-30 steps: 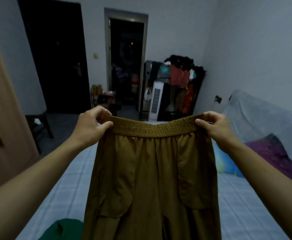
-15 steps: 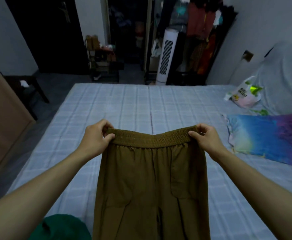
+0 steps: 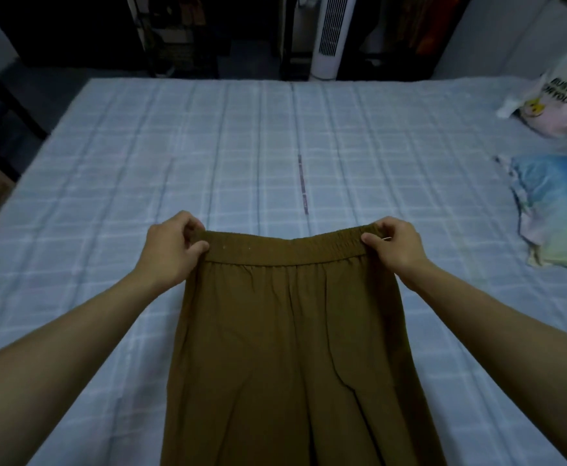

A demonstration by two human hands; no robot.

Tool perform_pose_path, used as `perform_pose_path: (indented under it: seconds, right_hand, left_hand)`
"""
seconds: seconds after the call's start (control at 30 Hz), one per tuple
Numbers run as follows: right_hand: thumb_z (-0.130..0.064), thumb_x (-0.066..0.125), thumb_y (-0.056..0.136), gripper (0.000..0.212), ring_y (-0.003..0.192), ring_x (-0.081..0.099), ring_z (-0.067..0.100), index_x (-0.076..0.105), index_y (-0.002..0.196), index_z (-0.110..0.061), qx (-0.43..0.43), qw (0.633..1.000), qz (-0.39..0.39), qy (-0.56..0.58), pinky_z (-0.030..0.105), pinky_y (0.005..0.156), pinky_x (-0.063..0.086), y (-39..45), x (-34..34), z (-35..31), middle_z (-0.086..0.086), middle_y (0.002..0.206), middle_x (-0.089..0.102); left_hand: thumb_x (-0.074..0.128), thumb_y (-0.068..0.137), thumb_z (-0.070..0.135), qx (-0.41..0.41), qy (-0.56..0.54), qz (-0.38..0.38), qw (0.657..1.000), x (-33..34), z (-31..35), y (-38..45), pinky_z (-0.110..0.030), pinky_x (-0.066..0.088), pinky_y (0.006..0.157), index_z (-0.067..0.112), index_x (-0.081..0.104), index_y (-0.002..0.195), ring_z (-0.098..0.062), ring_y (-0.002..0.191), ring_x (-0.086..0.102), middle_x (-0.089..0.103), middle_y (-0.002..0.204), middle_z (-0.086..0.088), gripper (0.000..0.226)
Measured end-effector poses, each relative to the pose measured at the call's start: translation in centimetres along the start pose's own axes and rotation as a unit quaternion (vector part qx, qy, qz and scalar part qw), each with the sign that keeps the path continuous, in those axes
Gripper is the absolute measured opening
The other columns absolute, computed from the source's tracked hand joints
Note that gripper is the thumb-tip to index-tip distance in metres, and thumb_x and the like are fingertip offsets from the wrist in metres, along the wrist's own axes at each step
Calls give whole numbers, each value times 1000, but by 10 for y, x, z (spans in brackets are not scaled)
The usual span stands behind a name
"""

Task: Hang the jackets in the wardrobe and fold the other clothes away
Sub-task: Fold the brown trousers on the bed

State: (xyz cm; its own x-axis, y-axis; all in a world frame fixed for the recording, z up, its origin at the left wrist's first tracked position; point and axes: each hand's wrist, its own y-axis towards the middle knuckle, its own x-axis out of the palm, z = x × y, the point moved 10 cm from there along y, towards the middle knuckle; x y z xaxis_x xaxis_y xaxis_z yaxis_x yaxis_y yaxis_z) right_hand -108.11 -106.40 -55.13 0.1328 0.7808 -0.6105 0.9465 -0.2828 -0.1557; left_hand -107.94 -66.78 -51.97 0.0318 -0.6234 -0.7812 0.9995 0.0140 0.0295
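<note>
A pair of olive-brown trousers point(image 3: 285, 348) is held out over the bed point(image 3: 208, 146), with the elastic waistband uppermost and the fabric hanging toward the viewer; the legs are cut off by the lower edge of the frame, so their ends cannot be seen. The left corner of the waistband is pinched by the left hand point(image 3: 171, 250), thumb in front and the fingers curled behind the fabric and largely hidden. The right corner is pinched in the same way by the right hand point(image 3: 394, 248). The bed is covered with a pale blue checked sheet. At its right side a blue patterned pillow point(image 3: 558, 210) is partly cut off by the frame, and beyond it a printed plastic bag point(image 3: 558, 99) is seen. Past the foot of the bed a white tower fan point(image 3: 329, 35) stands; the dark shelving around it is hard to make out.
</note>
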Motion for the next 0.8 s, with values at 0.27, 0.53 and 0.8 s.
perform_pose_path:
  seconds: [0.27, 0.53, 0.8]
  right_hand:
    - [-18, 71, 89, 8, 77, 63, 19, 65, 84, -13, 11, 999, -18, -48, 27, 63, 47, 60, 56, 62, 5, 84, 67]
    - [-40, 77, 82, 38, 72, 61, 20, 67, 84, -3, 102, 990, -53, -77, 35, 69, 50, 80, 87, 119, 9, 81, 66]
    - [-29, 79, 81, 37, 62, 55, 20, 56, 69, -3, 92, 988, -69, -105, 28, 55, 43, 66, 90, 124, 13, 68, 59]
  left_hand:
    - [73, 86, 12, -20, 42, 7, 999, 86, -56, 42, -20, 35, 58, 17, 59, 91, -9, 70, 53, 59, 79, 2, 16]
    - [61, 92, 21, 16, 189, 31, 981, 137, -57, 36, -46, 46, 94, 10, 55, 128, -35, 119, 52, 59, 127, -15, 37]
    - [-4, 95, 59, 131, 286, -195, 929, 262, -15, -25, -50, -2, 123, 38, -11, 155, -18, 151, -19, -18, 164, 6, 64]
